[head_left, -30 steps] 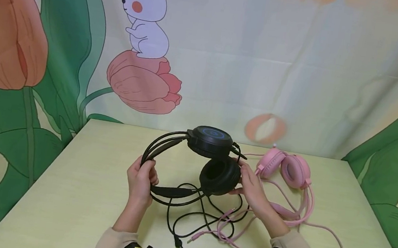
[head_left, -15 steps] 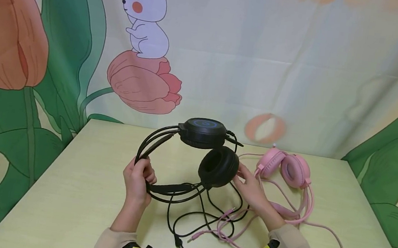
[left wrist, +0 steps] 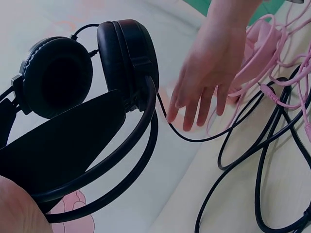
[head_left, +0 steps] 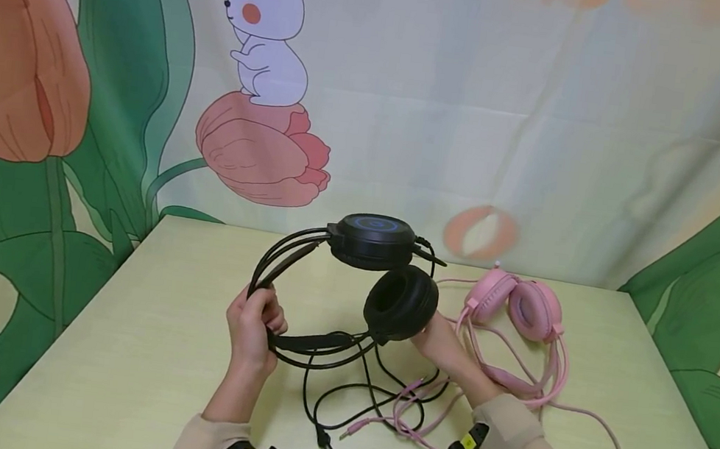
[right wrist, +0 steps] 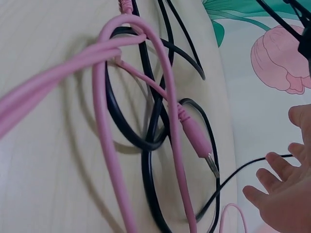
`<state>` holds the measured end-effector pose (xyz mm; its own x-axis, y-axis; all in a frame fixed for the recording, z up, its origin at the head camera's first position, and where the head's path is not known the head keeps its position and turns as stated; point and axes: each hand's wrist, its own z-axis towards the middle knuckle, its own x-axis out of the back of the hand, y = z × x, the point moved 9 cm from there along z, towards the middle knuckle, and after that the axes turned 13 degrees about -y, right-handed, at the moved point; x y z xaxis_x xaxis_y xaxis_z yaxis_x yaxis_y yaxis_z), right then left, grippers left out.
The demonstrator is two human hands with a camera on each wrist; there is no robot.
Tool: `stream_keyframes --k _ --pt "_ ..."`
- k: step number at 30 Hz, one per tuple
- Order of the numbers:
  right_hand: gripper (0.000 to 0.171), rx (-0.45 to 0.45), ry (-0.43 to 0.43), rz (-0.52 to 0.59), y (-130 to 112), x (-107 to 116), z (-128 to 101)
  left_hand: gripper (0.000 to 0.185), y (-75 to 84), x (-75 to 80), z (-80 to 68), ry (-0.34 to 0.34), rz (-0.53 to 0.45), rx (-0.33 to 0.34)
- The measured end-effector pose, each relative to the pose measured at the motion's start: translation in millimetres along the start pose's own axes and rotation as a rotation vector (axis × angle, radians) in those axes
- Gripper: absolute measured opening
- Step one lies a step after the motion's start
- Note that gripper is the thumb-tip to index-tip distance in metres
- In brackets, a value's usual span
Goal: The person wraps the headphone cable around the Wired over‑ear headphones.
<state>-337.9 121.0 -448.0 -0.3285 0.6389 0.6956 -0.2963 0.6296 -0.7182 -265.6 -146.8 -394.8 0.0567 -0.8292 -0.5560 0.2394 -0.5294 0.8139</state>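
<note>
Head view: we see the left hand (head_left: 252, 331) curled round the black double-wire headband (head_left: 282, 264) of a black over-ear headset with padded round cups (head_left: 387, 279), held up off the pale yellow-green table (head_left: 141, 333). One cup with a blue ring on its shell (head_left: 373, 239) sits on top, the padded cup (head_left: 400, 305) hangs below it facing us. Right hand (head_left: 442, 346) sits just behind and below the padded cup, mostly hidden by it; contact can't be told from here. Black cable (head_left: 341, 393) drops from the headset and loops on the table, tangled with a pink cable (head_left: 408, 415). A pink over-ear headset (head_left: 517, 305) lies on the table just right of the right hand. Printed cloth backdrop with a white rabbit and tulips (head_left: 264, 36) behind the table.

Left wrist view: black headset (left wrist: 87, 102) fills the frame, both cups side by side, band running toward the camera. Right hand (left wrist: 214, 73) has fingers spread and straight, apart from the cups, holding nothing, over the pink headset (left wrist: 260, 43).

Right wrist view: pink cable (right wrist: 121, 97) with a pink jack plug (right wrist: 197, 141) lies across black cable loops (right wrist: 146, 136) on the table. Straight fingertips (right wrist: 277, 170) of the right hand at the lower right edge, gripping nothing.
</note>
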Motion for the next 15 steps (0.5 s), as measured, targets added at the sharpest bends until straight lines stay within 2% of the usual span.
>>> stream_keyframes --k 2,7,11,15 --pt "0.039 0.011 -0.01 -0.007 -1 -3 -1 0.02 0.2 -1.1 -0.4 0.001 0.0 -0.003" --pt "0.038 0.032 -0.065 0.086 0 -13 -3 0.021 2.6 -4.6 -1.9 -0.005 -0.007 -0.016" --pt "0.032 0.092 -0.082 0.065 -4 -18 -2 0.02 5.0 -6.1 -2.6 -0.002 -0.011 -0.025" --pt "0.031 0.097 -0.079 0.04 -4 -20 -1 0.019 6.3 -5.0 -2.2 0.009 -0.025 -0.027"
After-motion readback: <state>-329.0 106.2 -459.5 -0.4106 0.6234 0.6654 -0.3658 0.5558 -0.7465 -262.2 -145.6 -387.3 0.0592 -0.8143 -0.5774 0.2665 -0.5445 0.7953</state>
